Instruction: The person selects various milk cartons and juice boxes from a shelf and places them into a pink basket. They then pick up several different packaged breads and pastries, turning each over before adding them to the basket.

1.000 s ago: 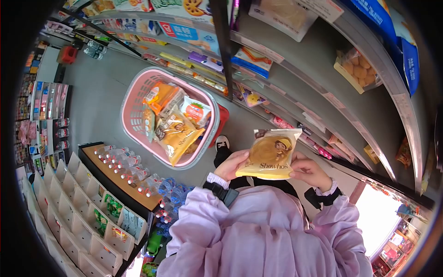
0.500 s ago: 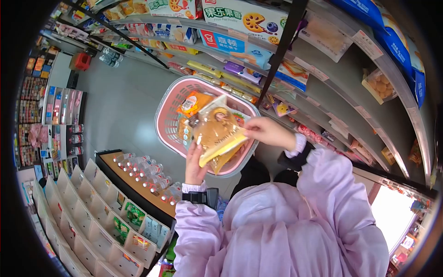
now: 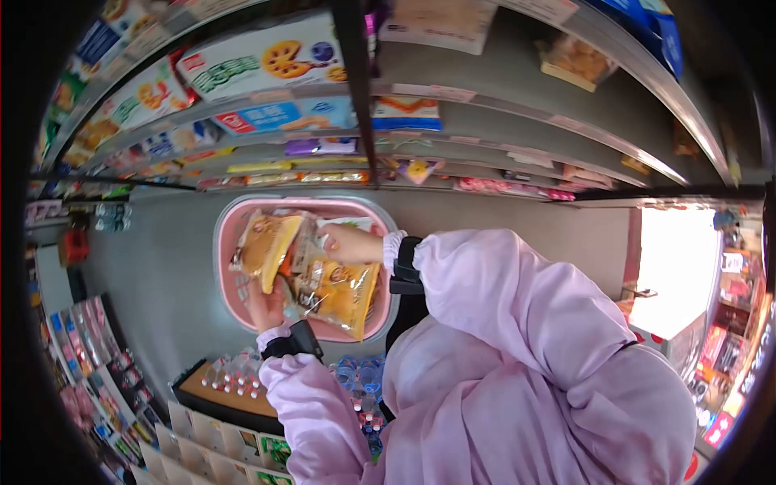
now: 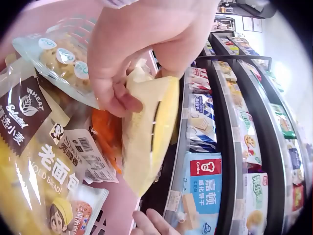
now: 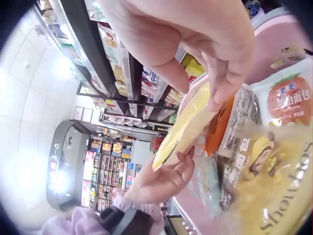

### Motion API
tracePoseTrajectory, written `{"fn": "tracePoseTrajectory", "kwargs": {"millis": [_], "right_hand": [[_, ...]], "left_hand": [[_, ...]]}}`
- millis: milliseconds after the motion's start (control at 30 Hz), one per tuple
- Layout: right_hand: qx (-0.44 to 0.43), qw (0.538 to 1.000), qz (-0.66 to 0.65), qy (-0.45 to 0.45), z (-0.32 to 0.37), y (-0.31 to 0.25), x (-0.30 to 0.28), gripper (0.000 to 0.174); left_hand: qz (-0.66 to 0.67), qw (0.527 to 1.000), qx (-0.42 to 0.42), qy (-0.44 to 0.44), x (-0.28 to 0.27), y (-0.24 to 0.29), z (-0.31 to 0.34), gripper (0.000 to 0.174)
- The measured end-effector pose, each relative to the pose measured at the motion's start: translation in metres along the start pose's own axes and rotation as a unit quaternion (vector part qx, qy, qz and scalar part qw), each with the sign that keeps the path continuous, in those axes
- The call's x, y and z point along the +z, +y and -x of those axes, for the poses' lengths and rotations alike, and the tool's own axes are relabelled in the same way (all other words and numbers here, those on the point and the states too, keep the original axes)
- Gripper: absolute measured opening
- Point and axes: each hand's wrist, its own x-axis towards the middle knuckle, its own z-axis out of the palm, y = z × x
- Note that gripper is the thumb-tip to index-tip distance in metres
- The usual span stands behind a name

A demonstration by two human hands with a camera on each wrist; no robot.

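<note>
In the head view my left hand (image 3: pixel 268 305) grips the lower edge of a yellow-edged bread packet (image 3: pixel 263 245) at the left side of the pink basket (image 3: pixel 225 279). Thumb and fingers of that hand (image 4: pixel 142 49) pinch the upright packet (image 4: pixel 146 132) in the left wrist view. My right hand (image 3: pixel 354 242) is over the basket, to the right of this packet. Seen from the right wrist, its fingertips overlap the packet's top end (image 5: pixel 195 115), thumb apart; contact is unclear. Another Showhos bread packet (image 3: pixel 339 293) lies in the basket, beside a strawberry-print packet (image 5: pixel 289 95).
Shelves with boxed and bagged snacks (image 3: pixel 263 58) run behind the basket. Bottles (image 3: pixel 234 376) stand on a wooden-topped stand at the lower left, with white compartment racks (image 3: pixel 190 428) in front. A bright doorway (image 3: pixel 675 271) is at the right.
The held packet has moved to the basket's left side and turned, still in my left hand. My right hand has come away from the packet's edge. The head view has swung round.
</note>
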Motion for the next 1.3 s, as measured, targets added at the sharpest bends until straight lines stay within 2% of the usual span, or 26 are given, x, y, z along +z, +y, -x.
{"fn": "tracePoseTrajectory", "kwargs": {"millis": [33,67,100,167,233,300,400,500,533,600,700,800,900,967,1100,1200,1300], "right_hand": [[0.030,0.999,0.009,-0.027,0.010,-0.002,-0.008,0.040],[0.024,0.993,0.099,-0.057,0.022,-0.003,-0.020,0.037],[0.007,0.998,0.012,-0.068,0.036,0.008,-0.027,0.035],[-0.031,0.999,0.023,-0.038,0.064,0.032,-0.047,0.032],[0.053,0.991,-0.114,0.035,0.096,0.055,-0.060,0.027],[0.143,0.975,-0.163,0.054,0.130,0.053,-0.089,0.028],[0.137,0.980,-0.100,0.104,0.169,0.089,-0.118,0.026],[0.134,0.978,-0.083,0.136,0.203,0.104,-0.143,0.024],[0.150,0.974,-0.100,0.140,0.213,0.100,-0.154,0.024],[0.190,0.965,-0.105,0.149,0.234,0.093,-0.174,0.022],[0.173,0.964,-0.095,0.178,0.263,0.122,-0.197,0.021],[0.206,0.950,-0.158,0.172,0.295,0.140,-0.226,0.022],[0.258,0.921,-0.176,0.232,0.321,0.157,-0.254,0.021],[0.248,0.894,-0.236,0.289,0.335,0.169,-0.267,0.020],[0.266,0.867,-0.266,0.327,0.351,0.195,-0.292,0.020],[0.209,0.904,-0.223,0.298,0.354,0.231,-0.314,0.022],[0.246,0.883,-0.226,0.329,0.341,0.231,-0.330,0.024]], "left_hand": [[-0.003,0.999,-0.003,0.034,0.003,0.000,-0.002,0.023],[-0.015,0.999,-0.003,0.028,0.004,-0.002,-0.001,0.022],[-0.028,0.999,0.000,0.024,0.012,0.001,0.004,0.022],[-0.095,0.995,0.028,0.025,0.027,0.003,0.021,0.022],[-0.147,0.987,0.045,0.045,0.027,0.004,0.029,0.023],[-0.182,0.979,0.051,0.082,0.011,0.004,0.030,0.025],[-0.155,0.974,0.118,0.114,0.000,-0.005,0.033,0.026],[-0.169,0.961,0.175,0.129,0.082,-0.019,0.082,0.027],[-0.184,0.963,0.172,0.094,0.104,-0.026,0.093,0.026],[-0.216,0.963,0.161,0.021,0.145,-0.044,0.112,0.026],[-0.243,0.960,0.106,-0.091,0.202,-0.082,0.131,0.024],[-0.212,0.958,0.025,-0.189,0.253,-0.135,0.142,0.021],[-0.243,0.937,-0.042,-0.249,0.287,-0.197,0.141,0.020],[-0.280,0.911,-0.094,-0.287,0.301,-0.243,0.132,0.020],[-0.356,0.877,-0.160,-0.280,0.326,-0.324,0.121,0.018],[-0.388,0.864,-0.176,-0.267,0.337,-0.376,0.107,0.019],[-0.394,0.867,-0.178,-0.247,0.343,-0.413,0.105,0.021]]}}
